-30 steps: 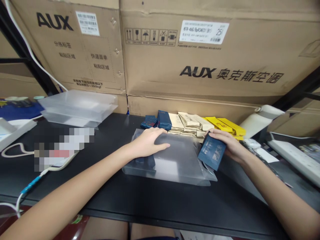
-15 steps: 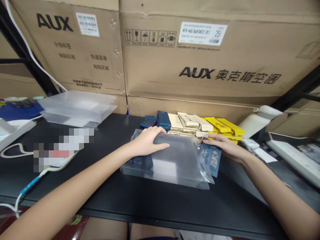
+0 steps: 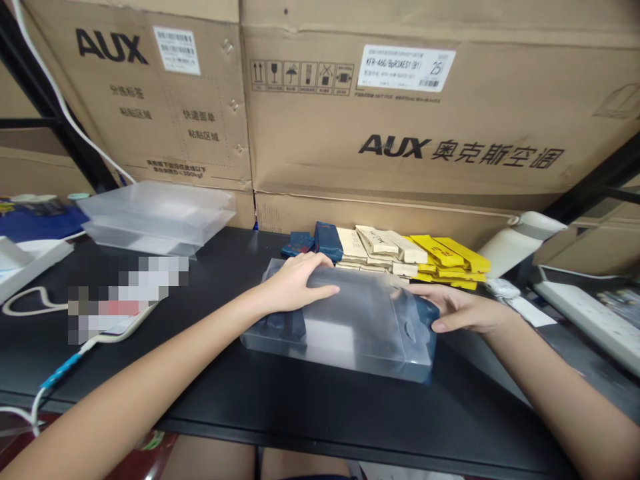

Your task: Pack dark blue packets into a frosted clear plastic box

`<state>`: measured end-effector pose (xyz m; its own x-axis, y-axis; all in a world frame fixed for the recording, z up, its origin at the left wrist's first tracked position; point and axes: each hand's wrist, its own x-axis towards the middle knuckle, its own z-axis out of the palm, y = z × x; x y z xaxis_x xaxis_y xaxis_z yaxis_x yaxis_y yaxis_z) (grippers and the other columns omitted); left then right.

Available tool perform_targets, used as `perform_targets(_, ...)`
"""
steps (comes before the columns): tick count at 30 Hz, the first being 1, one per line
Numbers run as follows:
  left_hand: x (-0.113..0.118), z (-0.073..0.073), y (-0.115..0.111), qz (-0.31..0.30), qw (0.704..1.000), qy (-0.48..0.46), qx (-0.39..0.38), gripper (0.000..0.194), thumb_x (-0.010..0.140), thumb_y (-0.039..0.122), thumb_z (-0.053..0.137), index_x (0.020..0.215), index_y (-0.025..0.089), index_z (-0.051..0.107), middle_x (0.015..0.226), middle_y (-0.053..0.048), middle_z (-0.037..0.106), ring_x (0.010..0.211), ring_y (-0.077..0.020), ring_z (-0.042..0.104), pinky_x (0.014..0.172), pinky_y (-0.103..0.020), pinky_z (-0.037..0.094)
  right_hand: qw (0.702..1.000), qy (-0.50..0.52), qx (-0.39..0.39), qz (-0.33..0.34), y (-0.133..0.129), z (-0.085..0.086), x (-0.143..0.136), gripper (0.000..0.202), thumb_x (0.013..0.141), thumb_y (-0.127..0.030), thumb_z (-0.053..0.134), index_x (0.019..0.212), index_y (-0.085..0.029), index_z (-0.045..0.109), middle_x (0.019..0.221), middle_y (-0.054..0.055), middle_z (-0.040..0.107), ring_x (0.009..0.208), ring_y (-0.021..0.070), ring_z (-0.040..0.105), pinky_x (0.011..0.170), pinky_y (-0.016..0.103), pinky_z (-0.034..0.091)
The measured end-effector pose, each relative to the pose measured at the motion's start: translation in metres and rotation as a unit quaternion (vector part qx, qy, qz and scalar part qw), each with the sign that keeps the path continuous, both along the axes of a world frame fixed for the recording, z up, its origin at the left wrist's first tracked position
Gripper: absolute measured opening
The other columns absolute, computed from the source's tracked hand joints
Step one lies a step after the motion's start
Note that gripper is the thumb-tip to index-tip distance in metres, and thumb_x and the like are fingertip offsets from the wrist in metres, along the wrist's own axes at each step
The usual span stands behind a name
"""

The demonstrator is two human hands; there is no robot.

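A clear plastic box (image 3: 370,340) lies on its side on the black table, its right end facing my right hand. My left hand (image 3: 305,283) rests over its top left part and holds it, fingers bent over the far side and thumb stretched to the right. Through the plastic, a dark packet (image 3: 285,325) shows at the left end. At the right end, my right hand (image 3: 457,312) holds a dark blue packet (image 3: 426,317), thumb in front and fingers behind. Much of this packet sits inside the box's end, behind the plastic.
Behind the box lie blue packets (image 3: 327,241), cream packets (image 3: 383,247) and yellow packets (image 3: 445,257). A white bottle (image 3: 520,243) leans at the right near a power strip (image 3: 590,327). More clear boxes (image 3: 160,213) are stacked at the left. Large cardboard cartons (image 3: 425,120) stand behind.
My right hand has pushed the blue packet leftward into the box's right end. The flap there no longer sticks out. My left hand stays in place on the box.
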<state>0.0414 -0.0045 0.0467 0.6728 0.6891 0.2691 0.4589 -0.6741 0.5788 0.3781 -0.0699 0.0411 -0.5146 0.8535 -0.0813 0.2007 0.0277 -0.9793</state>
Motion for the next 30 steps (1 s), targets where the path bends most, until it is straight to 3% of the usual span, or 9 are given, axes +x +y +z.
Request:
perform_targets(6,0.000,-0.001,0.001,-0.007,1.000,-0.008,0.005,0.036,0.085,0.046,0.062,0.111,0.021,0.057,0.119,-0.009,0.063,0.113,-0.0267,0.057,0.100,-0.043,0.041,0.997,0.030,-0.074,0.013,-0.002,-0.003,-0.008,0.052,0.064,-0.021,0.082,0.115,-0.025,0.070,0.110,0.008,0.071,0.091,0.0205,0.071,0.076,0.032,0.057)
perform_targets(17,0.000,-0.001,0.000,-0.007,1.000,-0.016,0.001,0.035,0.086,0.045,0.062,0.112,0.022,0.057,0.119,-0.009,0.063,0.113,-0.0265,0.057,0.101,-0.044,0.041,0.993,0.071,-0.091,-0.014,-0.001,-0.011,-0.016,0.046,0.060,-0.024,0.085,0.104,-0.024,0.070,0.101,0.006,0.073,0.081,0.0196,0.073,0.069,0.030,0.058)
perform_targets(21,0.001,-0.001,0.000,-0.008,1.000,-0.010,0.003,0.035,0.086,0.046,0.062,0.112,0.022,0.057,0.120,-0.009,0.063,0.114,-0.0269,0.056,0.101,-0.044,0.041,0.992,0.066,-0.107,0.005,-0.001,-0.007,-0.020,0.045,0.066,-0.027,0.082,0.108,-0.026,0.068,0.112,0.009,0.072,0.097,0.0236,0.071,0.082,0.038,0.056)
perform_targets(25,0.001,-0.002,0.001,-0.014,1.000,-0.005,0.012,0.034,0.086,0.045,0.062,0.110,0.022,0.057,0.117,-0.009,0.064,0.111,-0.0269,0.058,0.100,-0.044,0.042,0.994,0.034,-0.101,0.004,-0.002,-0.004,-0.024,0.046,0.069,-0.029,0.080,0.114,-0.027,0.068,0.125,0.009,0.067,0.119,0.0269,0.061,0.102,0.046,0.045)
perform_targets(30,0.001,0.000,0.000,-0.022,1.000,-0.004,0.013,0.031,0.086,0.042,0.062,0.109,0.021,0.056,0.117,-0.008,0.064,0.112,-0.0257,0.058,0.101,-0.044,0.040,0.996,0.020,-0.077,0.029,-0.001,-0.004,-0.023,0.047,0.075,-0.029,0.076,0.121,-0.026,0.066,0.126,0.010,0.066,0.120,0.0259,0.060,0.101,0.043,0.045)
